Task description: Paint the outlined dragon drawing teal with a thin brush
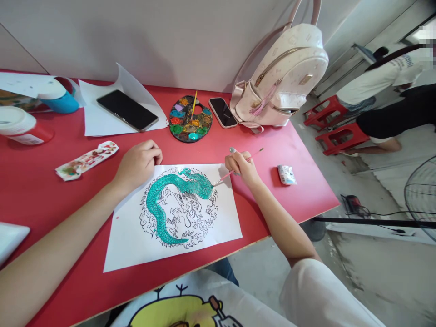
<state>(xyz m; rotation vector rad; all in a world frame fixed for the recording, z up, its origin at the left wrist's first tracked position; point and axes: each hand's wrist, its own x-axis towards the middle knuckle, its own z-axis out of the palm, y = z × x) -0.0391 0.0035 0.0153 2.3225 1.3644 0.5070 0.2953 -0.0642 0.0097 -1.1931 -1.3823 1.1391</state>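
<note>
My right hand (242, 167) pinches a thin pink paintbrush (223, 177), its tip touching the drawing near the right end of the green area. Under it lies a white sheet (127, 243) with a round black-line dragon (152, 195). Much of the dragon's long body is painted teal green; its head, the claws and the clouds around it are uncoloured. My left hand (141, 159) rests at the sheet's upper left corner, fingers curled in and nothing seen in them. Beyond the sheet is a round paint palette (184, 136) holding several colours, with a yellow brush (194, 105) lying across it.
On the red table (252, 213) are a black phone (127, 110) on paper, a smaller phone (222, 112), a stained crumpled tissue (87, 161), a paint jar (20, 125) and a small packet (286, 175). A pink backpack (289, 68) leans on the wall. Other people sit on red stools (340, 141).
</note>
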